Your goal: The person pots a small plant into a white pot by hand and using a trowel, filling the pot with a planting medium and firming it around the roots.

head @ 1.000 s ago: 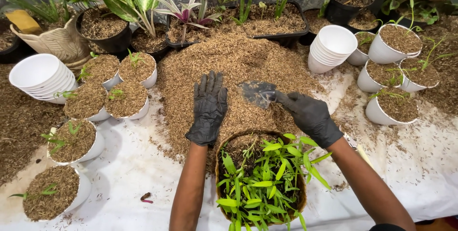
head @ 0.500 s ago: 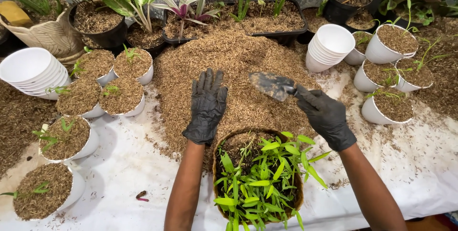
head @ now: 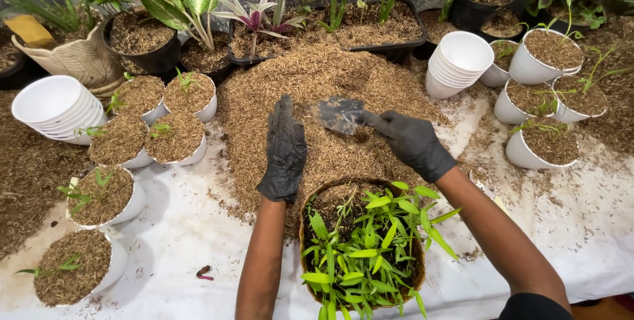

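**A:** From my screen, the big heap of husk mulch (head: 317, 89) lies under and beyond both hands, spread over the white sheet (head: 178, 241). What's moved?

**B:** The trowel. Half a second back I had it lifted and off to the right; now the right hand (head: 413, 143) has swung it left and down, so the trowel blade (head: 338, 114) sits almost against the left hand (head: 285, 149), skimming the heap.

**A:** And the left?

**B:** It has turned. It lay flat with fingers spread; now I see it on edge, fingers together, standing like a wall beside the blade. I read that as mulch being herded between palm and blade.

**A:** Grip on the right?

**B:** Closed round the trowel handle.

**A:** The basket?

**B:** The woven pot of green shoots (head: 363, 247) sits just below both wrists, unmoved. The stack of white cups (head: 459, 62) stands beyond the right hand, the filled white pots (head: 175, 136) left of the left hand.
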